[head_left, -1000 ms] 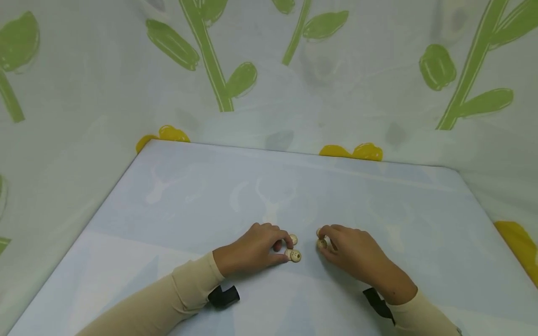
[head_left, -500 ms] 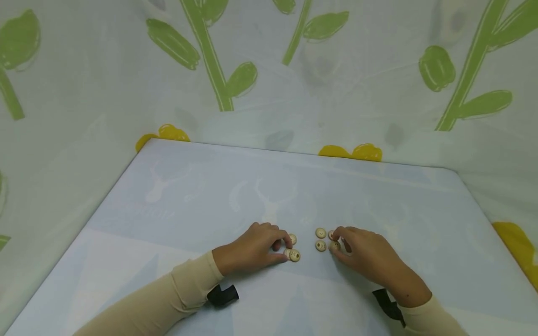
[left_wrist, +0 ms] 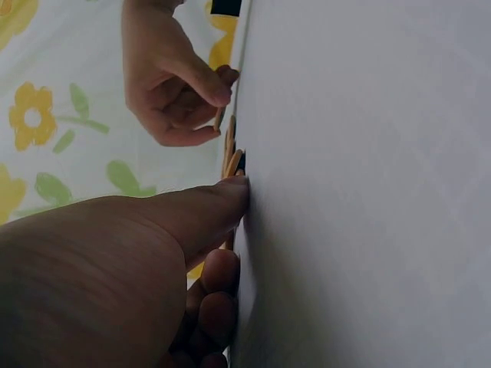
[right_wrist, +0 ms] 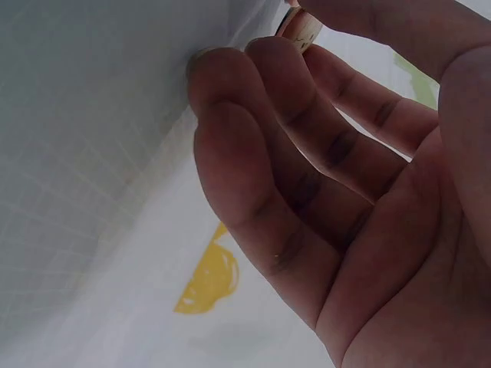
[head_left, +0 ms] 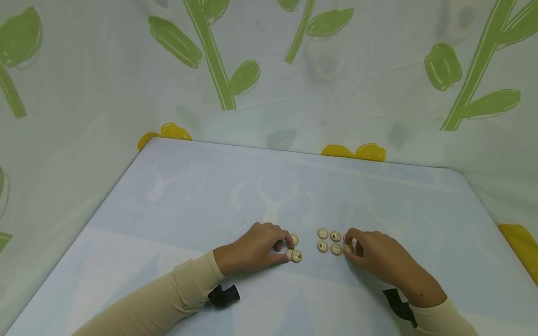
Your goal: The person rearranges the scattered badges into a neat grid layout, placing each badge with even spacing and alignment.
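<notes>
My right hand (head_left: pixel 380 254) pinches a wooden button (head_left: pixel 348 248) between thumb and forefinger. Its edge shows as a button (right_wrist: pixel 299 29) in the right wrist view. Another button behind it is mostly covered by the fingers. Left of that hand, several round engraved wooden buttons lie flat in two short rows, among them one button (head_left: pixel 322 246). My left hand (head_left: pixel 254 249) holds a button (head_left: pixel 289 253) with thumb and forefinger, partly hidden. A second button (head_left: pixel 296 255) overlaps it, and another button (head_left: pixel 295 239) lies behind the fingers. In the left wrist view, a tilted button (left_wrist: pixel 234 162) touches the thumb's tip.
A pale blue cloth with faint deer prints covers the table (head_left: pixel 235 186). Behind it hangs a white curtain (head_left: pixel 126 84) with green leaves and yellow flowers. A black strap (head_left: pixel 223 296) sits under the left wrist.
My right hand has moved right in steps. Buttons that it covered now lie uncovered in two rows on its left. The left hand has stayed in place.
</notes>
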The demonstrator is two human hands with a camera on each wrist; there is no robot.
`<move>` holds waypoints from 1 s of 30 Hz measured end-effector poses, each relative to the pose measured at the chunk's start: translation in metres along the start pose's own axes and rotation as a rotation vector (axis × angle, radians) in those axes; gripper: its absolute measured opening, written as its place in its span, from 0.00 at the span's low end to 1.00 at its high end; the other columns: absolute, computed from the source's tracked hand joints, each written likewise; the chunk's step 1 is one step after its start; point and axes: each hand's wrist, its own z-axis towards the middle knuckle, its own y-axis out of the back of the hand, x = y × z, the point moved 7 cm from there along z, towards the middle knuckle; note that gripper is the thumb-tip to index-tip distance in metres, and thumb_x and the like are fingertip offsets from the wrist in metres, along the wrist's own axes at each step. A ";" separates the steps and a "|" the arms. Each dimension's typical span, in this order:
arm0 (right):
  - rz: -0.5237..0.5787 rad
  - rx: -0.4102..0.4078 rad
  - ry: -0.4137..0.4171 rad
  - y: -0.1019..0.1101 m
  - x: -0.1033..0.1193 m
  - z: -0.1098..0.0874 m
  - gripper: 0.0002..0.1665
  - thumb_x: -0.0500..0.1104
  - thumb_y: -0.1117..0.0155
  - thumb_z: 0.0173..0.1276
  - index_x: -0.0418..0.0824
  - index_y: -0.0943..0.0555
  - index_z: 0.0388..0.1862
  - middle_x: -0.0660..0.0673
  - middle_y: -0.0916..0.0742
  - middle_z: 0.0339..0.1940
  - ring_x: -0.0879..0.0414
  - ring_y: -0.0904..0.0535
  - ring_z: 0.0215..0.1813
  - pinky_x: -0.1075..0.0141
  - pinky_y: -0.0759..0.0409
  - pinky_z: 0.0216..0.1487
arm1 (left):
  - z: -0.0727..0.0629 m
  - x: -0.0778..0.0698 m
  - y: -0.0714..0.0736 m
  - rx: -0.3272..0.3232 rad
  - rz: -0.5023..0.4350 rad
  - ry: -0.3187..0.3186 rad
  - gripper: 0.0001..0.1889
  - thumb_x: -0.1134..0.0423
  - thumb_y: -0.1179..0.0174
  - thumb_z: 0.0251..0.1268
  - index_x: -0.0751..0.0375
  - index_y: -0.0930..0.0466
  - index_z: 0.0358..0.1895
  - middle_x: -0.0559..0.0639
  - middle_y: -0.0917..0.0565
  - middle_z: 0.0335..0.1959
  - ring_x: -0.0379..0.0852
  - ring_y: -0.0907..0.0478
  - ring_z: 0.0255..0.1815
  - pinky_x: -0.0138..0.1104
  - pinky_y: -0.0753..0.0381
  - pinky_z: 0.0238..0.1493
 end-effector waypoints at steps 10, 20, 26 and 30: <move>0.058 0.057 0.016 -0.008 -0.005 0.000 0.10 0.42 0.30 0.66 0.47 0.21 0.43 0.56 0.21 0.23 0.62 0.30 0.25 0.69 0.31 0.26 | 0.001 0.002 -0.004 0.008 -0.016 0.009 0.10 0.51 0.31 0.63 0.44 0.16 0.45 0.34 0.26 0.27 0.34 0.32 0.35 0.38 0.34 0.47; 0.079 0.063 0.031 -0.008 -0.006 0.002 0.09 0.41 0.31 0.65 0.46 0.21 0.43 0.55 0.22 0.22 0.62 0.31 0.24 0.69 0.31 0.25 | 0.002 0.001 -0.003 -0.014 -0.001 -0.013 0.10 0.52 0.31 0.63 0.44 0.16 0.45 0.35 0.26 0.27 0.34 0.32 0.35 0.37 0.34 0.46; 0.085 0.049 0.040 -0.008 -0.009 0.002 0.09 0.40 0.31 0.65 0.47 0.21 0.42 0.55 0.22 0.22 0.63 0.31 0.24 0.69 0.31 0.26 | 0.002 0.001 -0.003 -0.021 -0.019 -0.008 0.10 0.52 0.31 0.63 0.45 0.16 0.45 0.36 0.25 0.28 0.34 0.32 0.35 0.37 0.34 0.47; 0.108 0.049 0.033 -0.008 -0.010 0.002 0.09 0.40 0.31 0.65 0.47 0.21 0.42 0.55 0.22 0.23 0.62 0.30 0.25 0.69 0.30 0.25 | 0.002 0.000 -0.002 -0.024 -0.019 -0.005 0.10 0.53 0.30 0.63 0.46 0.16 0.45 0.37 0.25 0.28 0.34 0.32 0.34 0.38 0.33 0.48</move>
